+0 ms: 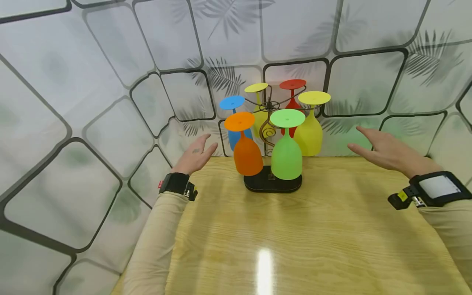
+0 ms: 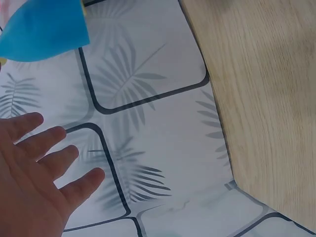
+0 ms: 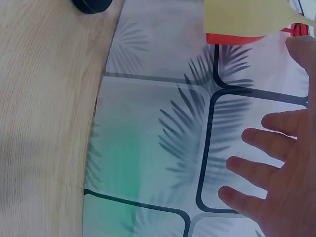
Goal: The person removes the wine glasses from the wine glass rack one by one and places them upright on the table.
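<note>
Both hands hold nothing, fingers extended: the left hand [image 1: 196,155] reaches out to the left of the goblet rack [image 1: 273,187], near its blue and orange goblets but apart from them, and the right hand [image 1: 392,150] reaches out to the rack's right, farther off. The rack stands on the far part of the wooden table [image 1: 313,246], before a patterned cloth [image 1: 230,37]. Six goblets hang around it, feet uppermost: the orange goblet [image 1: 248,155] at front left, the green goblet [image 1: 287,159] at front right, the blue goblet [image 1: 234,141] at left, one yellow goblet [image 1: 309,137] at right, the red goblet [image 1: 293,103] at back right, another yellow goblet [image 1: 260,119] at back left.
</note>
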`<act>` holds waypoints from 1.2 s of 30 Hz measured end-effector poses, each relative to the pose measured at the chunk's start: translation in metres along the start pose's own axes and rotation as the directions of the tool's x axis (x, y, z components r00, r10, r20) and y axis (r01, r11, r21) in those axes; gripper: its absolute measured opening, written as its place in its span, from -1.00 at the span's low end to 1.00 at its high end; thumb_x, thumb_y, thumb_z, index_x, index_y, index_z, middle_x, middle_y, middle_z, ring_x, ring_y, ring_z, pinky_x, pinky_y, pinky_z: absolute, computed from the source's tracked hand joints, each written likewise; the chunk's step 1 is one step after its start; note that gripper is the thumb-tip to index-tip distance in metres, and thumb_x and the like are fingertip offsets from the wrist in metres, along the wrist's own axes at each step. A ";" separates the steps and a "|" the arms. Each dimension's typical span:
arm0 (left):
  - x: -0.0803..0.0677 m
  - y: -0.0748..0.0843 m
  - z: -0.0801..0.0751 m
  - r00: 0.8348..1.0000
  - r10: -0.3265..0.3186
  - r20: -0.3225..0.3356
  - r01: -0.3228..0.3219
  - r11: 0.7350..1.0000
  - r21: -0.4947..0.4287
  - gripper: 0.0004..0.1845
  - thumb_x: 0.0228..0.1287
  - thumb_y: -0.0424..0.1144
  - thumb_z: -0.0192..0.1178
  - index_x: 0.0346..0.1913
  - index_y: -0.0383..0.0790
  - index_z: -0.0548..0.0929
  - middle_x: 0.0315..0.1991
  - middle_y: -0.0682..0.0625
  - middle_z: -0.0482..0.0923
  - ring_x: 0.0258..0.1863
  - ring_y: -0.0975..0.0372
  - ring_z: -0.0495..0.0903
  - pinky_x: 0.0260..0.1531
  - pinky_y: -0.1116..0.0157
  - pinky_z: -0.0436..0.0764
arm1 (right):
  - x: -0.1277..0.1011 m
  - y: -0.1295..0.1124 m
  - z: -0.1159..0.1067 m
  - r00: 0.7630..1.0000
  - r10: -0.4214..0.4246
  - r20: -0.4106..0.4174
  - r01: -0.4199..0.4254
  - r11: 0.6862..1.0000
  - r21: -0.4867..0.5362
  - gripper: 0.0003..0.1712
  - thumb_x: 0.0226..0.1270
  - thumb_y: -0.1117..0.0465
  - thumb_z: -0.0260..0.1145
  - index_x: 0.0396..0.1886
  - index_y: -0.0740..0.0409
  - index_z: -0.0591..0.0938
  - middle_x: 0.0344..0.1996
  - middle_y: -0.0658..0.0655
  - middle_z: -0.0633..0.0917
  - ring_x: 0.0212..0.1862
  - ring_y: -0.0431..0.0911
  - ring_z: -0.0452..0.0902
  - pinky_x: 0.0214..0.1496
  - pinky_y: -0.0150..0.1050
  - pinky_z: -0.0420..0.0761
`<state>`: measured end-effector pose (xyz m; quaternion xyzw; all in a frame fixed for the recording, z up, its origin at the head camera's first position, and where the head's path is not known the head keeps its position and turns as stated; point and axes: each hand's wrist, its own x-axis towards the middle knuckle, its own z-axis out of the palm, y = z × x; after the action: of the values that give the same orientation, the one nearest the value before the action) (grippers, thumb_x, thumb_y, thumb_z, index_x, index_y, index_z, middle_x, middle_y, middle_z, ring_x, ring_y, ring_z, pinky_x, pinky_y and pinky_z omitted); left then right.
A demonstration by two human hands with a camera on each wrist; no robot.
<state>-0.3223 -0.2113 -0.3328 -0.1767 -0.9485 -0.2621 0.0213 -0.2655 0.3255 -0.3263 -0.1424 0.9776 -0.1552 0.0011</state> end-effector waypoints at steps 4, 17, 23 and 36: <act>-0.005 0.002 -0.001 1.000 -0.002 -0.006 0.002 1.000 -0.027 -0.22 0.63 0.20 -0.19 0.63 -0.27 0.03 0.63 -0.24 0.01 0.62 -0.10 0.01 0.58 -0.05 0.08 | -0.004 0.000 0.000 1.000 -0.007 -0.022 0.007 1.000 -0.003 -0.02 0.60 -0.23 -0.01 0.62 0.41 -0.04 0.47 0.65 0.14 0.42 0.56 0.09 0.38 0.50 0.11; -0.026 0.021 0.011 0.987 0.074 -0.140 -0.110 0.957 -0.268 -0.36 0.64 0.06 -0.08 0.56 -0.23 0.20 0.55 -0.20 0.21 0.53 -0.09 0.22 0.42 -0.06 0.37 | -0.032 -0.015 0.003 0.990 -0.034 -0.137 0.030 0.999 -0.027 -0.04 0.56 -0.20 0.10 0.59 0.41 0.09 0.45 0.57 0.27 0.33 0.53 0.29 0.31 0.44 0.28; -0.029 0.039 0.024 0.969 0.127 -0.212 -0.204 0.895 -0.397 -0.41 0.59 -0.09 0.03 0.52 -0.27 0.25 0.50 -0.24 0.28 0.48 -0.12 0.31 0.40 -0.12 0.38 | -0.049 -0.033 0.013 0.963 -0.095 -0.252 0.102 0.995 0.015 -0.16 0.53 -0.09 0.19 0.54 0.39 0.24 0.39 0.51 0.42 0.27 0.47 0.41 0.21 0.37 0.39; -0.015 0.067 0.071 0.945 0.104 -0.309 -0.259 0.816 -0.517 -0.18 0.26 -0.22 0.41 0.51 -0.22 0.24 0.45 -0.18 0.31 0.40 -0.08 0.38 0.26 -0.08 0.49 | -0.052 -0.085 0.049 0.869 -0.257 -0.424 0.330 0.938 0.109 -0.33 0.41 0.15 0.35 0.43 0.29 0.43 0.13 0.30 0.67 0.07 0.25 0.64 -0.09 0.25 0.62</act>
<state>-0.2816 -0.1269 -0.3635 -0.2288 -0.7994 -0.5419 0.1222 -0.1900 0.2478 -0.3497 -0.2540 0.9056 -0.2661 -0.2111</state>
